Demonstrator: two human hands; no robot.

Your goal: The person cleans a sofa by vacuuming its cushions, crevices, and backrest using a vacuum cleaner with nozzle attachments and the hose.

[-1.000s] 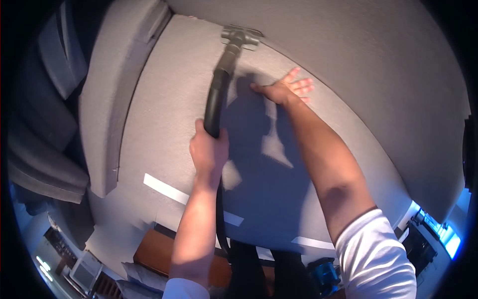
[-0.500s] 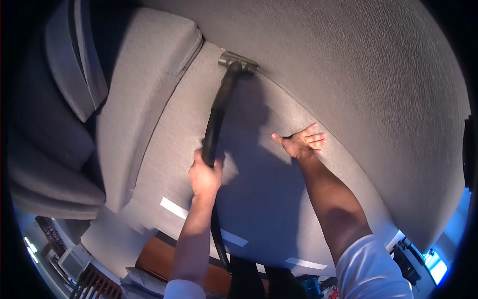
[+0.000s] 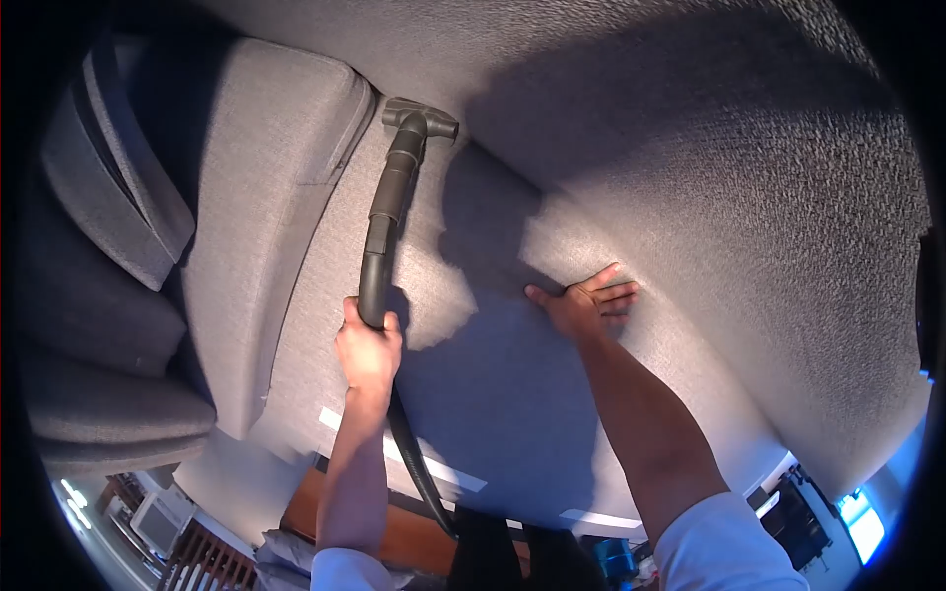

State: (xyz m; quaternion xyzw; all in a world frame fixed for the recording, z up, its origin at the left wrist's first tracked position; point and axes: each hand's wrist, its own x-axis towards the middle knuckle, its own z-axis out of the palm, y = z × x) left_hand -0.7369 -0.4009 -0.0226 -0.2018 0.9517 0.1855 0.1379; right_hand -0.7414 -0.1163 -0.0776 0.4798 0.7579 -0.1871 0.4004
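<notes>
My left hand [image 3: 369, 353] is wrapped round the dark wand of a vacuum cleaner [image 3: 390, 192]. The wand slants up and away from me to a wide floor-type nozzle [image 3: 421, 117], which rests on the grey fabric seat [image 3: 315, 340] in its far corner, close to the backrest [image 3: 631, 128]. Below the hand, the black hose [image 3: 419, 468] trails toward my legs. My right hand [image 3: 586, 300] lies spread on the seat near the foot of the backrest, fingers apart and holding nothing.
A thick grey armrest [image 3: 261, 197] borders the seat on the left, with more grey cushions [image 3: 108, 404] beyond it. White strips [image 3: 601, 519] mark the seat's front edge. Below stand a brown wooden surface [image 3: 409, 532], a slatted wooden piece [image 3: 202, 561] and a blue object [image 3: 616, 559].
The nozzle and my left hand have shifted left, toward the armrest corner. My right hand, previously turned with fingers lifted, now rests palm down. My shadow reaches higher on the backrest.
</notes>
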